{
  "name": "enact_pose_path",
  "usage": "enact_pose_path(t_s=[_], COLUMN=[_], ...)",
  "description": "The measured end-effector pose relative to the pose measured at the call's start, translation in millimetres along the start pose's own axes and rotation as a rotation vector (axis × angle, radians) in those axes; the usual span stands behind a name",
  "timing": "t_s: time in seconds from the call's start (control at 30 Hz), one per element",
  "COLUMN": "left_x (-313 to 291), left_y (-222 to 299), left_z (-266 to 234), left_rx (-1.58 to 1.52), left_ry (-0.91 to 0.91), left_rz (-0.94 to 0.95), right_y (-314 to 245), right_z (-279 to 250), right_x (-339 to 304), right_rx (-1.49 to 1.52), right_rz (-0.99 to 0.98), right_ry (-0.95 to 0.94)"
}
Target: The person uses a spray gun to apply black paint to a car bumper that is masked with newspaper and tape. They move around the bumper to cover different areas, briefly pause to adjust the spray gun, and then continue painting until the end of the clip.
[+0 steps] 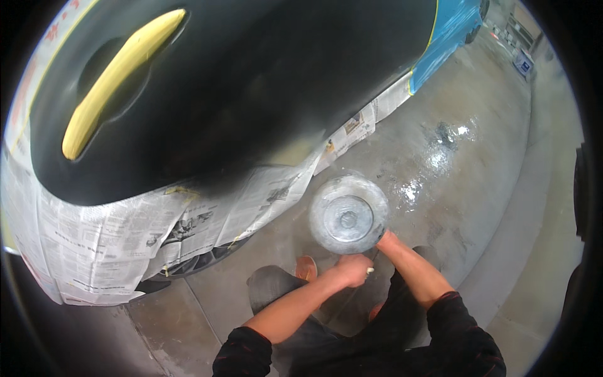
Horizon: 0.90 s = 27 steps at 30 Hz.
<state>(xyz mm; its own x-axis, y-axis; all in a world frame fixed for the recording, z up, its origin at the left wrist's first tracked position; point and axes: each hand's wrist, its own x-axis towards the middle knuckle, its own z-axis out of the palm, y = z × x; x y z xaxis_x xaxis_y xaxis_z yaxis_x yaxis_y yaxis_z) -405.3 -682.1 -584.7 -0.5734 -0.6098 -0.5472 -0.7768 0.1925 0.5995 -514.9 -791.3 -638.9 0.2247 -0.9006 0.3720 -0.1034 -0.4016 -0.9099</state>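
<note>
A round grey container (347,217) sits just beyond the hands. The left hand (352,270) is clenched on a small pale-tipped item (370,271); the right hand (385,240), mostly hidden at the container's near right rim, has an unreadable grip. Leftward, newspaper (239,204) borders a dark panel (251,81); far right, blue sheeting (449,39).

Sports black up top! Ends the left sleeve (244,352) and the right sleeve (463,330) high up the forearms (418,271), well creased. Flashes thin reddish lines (450,294) across that dark cloth, faint but there. Leaves the left hand (353,270) bare, too. And down below, switches to dark grey trousers (267,298), paler over the left knee (273,281), almost black down the right leg (403,305)!
</note>
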Motion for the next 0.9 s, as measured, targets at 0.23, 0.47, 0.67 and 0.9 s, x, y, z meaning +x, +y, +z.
enact_pose_path(t_s=[0.23,0.47,0.67,0.9], left_x=[-9,-24,-33,-31], left_y=[10,16,29,35], left_z=[11,17,22,31], left_rx=[0.179,0.184,0.204,0.204], left_ry=[-0.022,0.124,0.186,0.210], left_rz=[0.074,0.036,0.075,0.090], right_y=[-31,-43,-5,56], right_z=[34,30,13,-30], right_x=[-5,-11,2,27], right_rx=[-0.223,-0.149,-0.157,-0.206], right_rz=[-0.065,-0.178,-0.120,-0.174], right_ry=[-0.086,-0.257,-0.178,0.093])
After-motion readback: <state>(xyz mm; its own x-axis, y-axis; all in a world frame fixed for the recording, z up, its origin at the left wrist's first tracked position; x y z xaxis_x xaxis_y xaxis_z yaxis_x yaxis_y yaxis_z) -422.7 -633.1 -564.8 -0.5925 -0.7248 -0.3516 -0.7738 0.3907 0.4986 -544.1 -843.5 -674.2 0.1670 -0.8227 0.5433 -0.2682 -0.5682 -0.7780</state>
